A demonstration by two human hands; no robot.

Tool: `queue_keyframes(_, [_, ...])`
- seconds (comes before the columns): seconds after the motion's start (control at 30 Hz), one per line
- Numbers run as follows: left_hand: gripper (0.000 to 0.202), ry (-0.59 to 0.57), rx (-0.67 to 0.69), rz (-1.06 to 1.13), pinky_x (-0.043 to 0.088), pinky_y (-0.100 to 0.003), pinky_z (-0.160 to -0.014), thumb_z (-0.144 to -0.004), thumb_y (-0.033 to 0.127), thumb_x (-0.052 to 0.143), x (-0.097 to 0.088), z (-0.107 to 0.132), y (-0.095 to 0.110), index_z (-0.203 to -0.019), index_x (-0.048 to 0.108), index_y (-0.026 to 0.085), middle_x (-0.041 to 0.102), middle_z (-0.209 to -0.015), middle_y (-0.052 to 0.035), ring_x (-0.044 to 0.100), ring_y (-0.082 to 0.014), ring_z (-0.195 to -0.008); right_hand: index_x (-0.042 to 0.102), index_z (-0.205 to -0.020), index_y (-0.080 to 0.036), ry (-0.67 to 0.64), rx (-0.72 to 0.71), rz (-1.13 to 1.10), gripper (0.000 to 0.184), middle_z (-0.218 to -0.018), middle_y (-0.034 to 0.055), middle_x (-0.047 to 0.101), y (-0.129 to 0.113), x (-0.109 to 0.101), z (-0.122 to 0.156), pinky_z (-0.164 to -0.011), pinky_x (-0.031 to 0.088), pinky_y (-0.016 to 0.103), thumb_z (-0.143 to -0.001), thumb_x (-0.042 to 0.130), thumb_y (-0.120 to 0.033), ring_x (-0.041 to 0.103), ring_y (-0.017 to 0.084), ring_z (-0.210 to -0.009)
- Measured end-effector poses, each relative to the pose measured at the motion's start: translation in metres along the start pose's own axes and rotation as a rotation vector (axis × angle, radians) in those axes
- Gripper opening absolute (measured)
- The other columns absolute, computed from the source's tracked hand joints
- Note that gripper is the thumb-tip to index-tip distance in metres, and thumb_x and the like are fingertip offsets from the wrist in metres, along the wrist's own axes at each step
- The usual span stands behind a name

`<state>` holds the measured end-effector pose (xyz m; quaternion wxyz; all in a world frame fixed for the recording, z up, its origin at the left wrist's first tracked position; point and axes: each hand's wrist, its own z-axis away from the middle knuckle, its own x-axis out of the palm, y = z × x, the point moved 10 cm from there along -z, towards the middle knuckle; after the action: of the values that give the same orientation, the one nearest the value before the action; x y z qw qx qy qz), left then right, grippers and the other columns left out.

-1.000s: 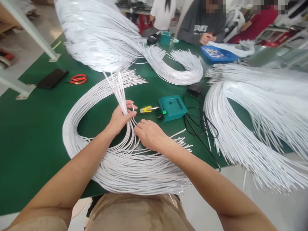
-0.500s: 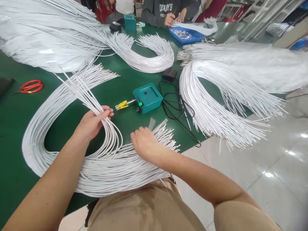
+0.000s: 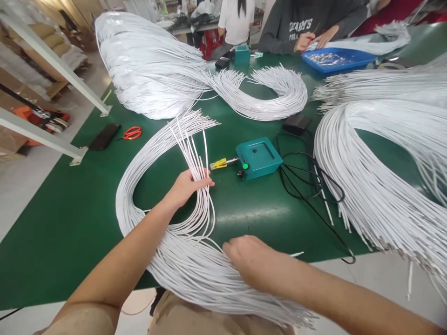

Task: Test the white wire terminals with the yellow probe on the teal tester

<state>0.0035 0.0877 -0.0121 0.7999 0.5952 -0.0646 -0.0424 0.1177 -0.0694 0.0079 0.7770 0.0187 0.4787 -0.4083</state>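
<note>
My left hand point(image 3: 188, 186) is closed around a small bunch of thin white cables point(image 3: 191, 156), whose free ends fan out upward above the thumb. Those cables loop down into a large curved bundle of white cables point(image 3: 127, 204) lying along the table's near edge. My right hand point(image 3: 249, 258) is closed over that bundle, with a white cable running to its fingers; the fingertips are partly hidden. To the right of my left hand, a yellow clip point(image 3: 219, 164) sticks out on a rod from a teal box point(image 3: 260, 158) with a green button.
Red-handled scissors point(image 3: 132, 133) and a dark phone-like object point(image 3: 104, 136) lie at left. More cable bundles point(image 3: 265, 109) stand behind and at right point(image 3: 377, 186). A black cord point(image 3: 307, 190) trails rightward. Across the table, a person's hands point(image 3: 314, 41) work near a blue tray point(image 3: 335, 69).
The view has swung left, so the table appears farther right. My right hand has moved nearer my body along the bundle. My left hand still holds its cables, now more upright.
</note>
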Motion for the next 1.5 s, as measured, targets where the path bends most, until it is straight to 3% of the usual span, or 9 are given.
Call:
queue_keyframes(0.07, [0.041, 0.006, -0.002, -0.001, 0.049, -0.031, -0.076, -0.06, 0.033, 0.082, 0.002, 0.0, 0.001, -0.091, 0.064, 0.014, 0.067, -0.077, -0.0012, 0.07, -0.0208, -0.08, 0.068, -0.085, -0.019, 0.052, 0.03, -0.07, 0.017, -0.081, 0.0052, 0.071, 0.027, -0.022, -0.002, -0.059, 0.044, 0.029, -0.082, 0.052, -0.014, 0.066, 0.02, -0.073])
queue_keyframes(0.13, [0.039, 0.012, 0.002, -0.016, 0.048, -0.03, -0.075, -0.061, 0.033, 0.082, 0.003, 0.0, 0.002, -0.09, 0.063, 0.014, 0.066, -0.076, -0.0001, 0.069, -0.0202, -0.078, 0.067, -0.1, -0.017, 0.429, 0.166, 0.03, 0.022, -0.101, 0.0104, 0.07, 0.071, -0.081, 0.004, -0.078, 0.048, 0.035, -0.086, 0.051, -0.018, 0.064, 0.024, -0.096])
queue_keyframes(0.23, [0.037, 0.018, -0.005, -0.079, 0.047, -0.031, -0.075, -0.064, 0.033, 0.08, 0.005, 0.0, 0.004, -0.09, 0.061, 0.015, 0.064, -0.076, 0.0002, 0.069, -0.0197, -0.077, 0.049, -0.135, -0.018, 0.794, 0.243, 0.268, 0.062, -0.147, 0.0158, 0.041, 0.119, -0.141, 0.015, -0.11, 0.024, 0.055, -0.077, 0.068, -0.026, 0.032, 0.035, -0.137])
queue_keyframes(0.4, [0.031, -0.015, 0.002, -0.179, 0.045, -0.031, -0.078, -0.068, 0.033, 0.077, 0.011, 0.004, 0.012, -0.082, 0.056, 0.016, 0.064, -0.076, 0.0, 0.069, -0.0209, -0.083, 0.031, -0.148, -0.02, 0.619, 0.249, 0.371, 0.11, -0.153, 0.0207, 0.028, 0.178, -0.142, -0.012, -0.108, 0.013, 0.066, -0.054, 0.083, -0.041, 0.021, 0.044, -0.14])
queue_keyframes(0.67, [0.029, 0.063, 0.021, -0.096, 0.044, -0.029, -0.076, -0.068, 0.032, 0.076, 0.021, -0.003, 0.023, -0.073, 0.053, 0.015, 0.061, -0.067, 0.0004, 0.066, -0.0194, -0.083, 0.048, -0.135, -0.017, 0.811, 0.065, 0.172, 0.072, -0.142, 0.0179, 0.045, 0.129, -0.162, 0.0, -0.108, 0.027, 0.054, -0.069, 0.072, -0.031, 0.038, 0.036, -0.132])
queue_keyframes(0.8, [0.033, 0.065, 0.045, -0.087, 0.045, -0.029, -0.074, -0.066, 0.029, 0.077, 0.028, -0.001, 0.025, -0.07, 0.047, 0.016, 0.062, -0.068, 0.0004, 0.067, -0.0198, -0.081, 0.067, -0.09, -0.016, 0.962, 0.143, -0.505, 0.028, -0.078, 0.0065, 0.067, 0.134, -0.171, -0.019, -0.068, 0.046, 0.032, -0.086, 0.05, -0.038, 0.061, 0.019, -0.072])
queue_keyframes(1.03, [0.038, 0.149, 0.088, 0.033, 0.045, -0.024, -0.066, -0.068, 0.03, 0.077, 0.01, 0.0, 0.026, -0.068, 0.041, 0.017, 0.055, -0.064, 0.0045, 0.064, -0.0121, -0.069, 0.063, -0.064, -0.017, 0.807, -0.111, -1.097, 0.025, -0.052, -0.004, 0.054, 0.127, -0.146, -0.075, -0.047, 0.032, 0.023, -0.077, 0.06, -0.038, 0.041, 0.007, -0.044])
queue_keyframes(1.2, [0.038, 0.024, 0.033, 0.019, 0.046, -0.025, -0.065, -0.068, 0.026, 0.076, 0.018, -0.002, 0.012, -0.068, 0.039, 0.017, 0.061, -0.07, 0.001, 0.068, -0.0157, -0.072, 0.06, -0.065, -0.018, 0.831, -0.098, -1.369, 0.028, -0.05, -0.0063, 0.047, 0.136, -0.136, -0.077, -0.042, 0.03, 0.023, -0.07, 0.069, -0.043, 0.038, 0.006, -0.042])
queue_keyframes(1.5, [0.041, 0.05, 0.063, 0.143, 0.041, -0.022, -0.062, -0.066, 0.027, 0.078, 0.011, -0.006, 0.011, -0.067, 0.038, 0.017, 0.056, -0.065, 0.0039, 0.062, -0.0109, -0.066, 0.066, -0.069, -0.016, 0.77, -0.121, -1.43, 0.029, -0.054, -0.0039, 0.054, 0.129, -0.132, -0.085, -0.042, 0.03, 0.021, -0.067, 0.073, -0.044, 0.039, 0.005, -0.044])
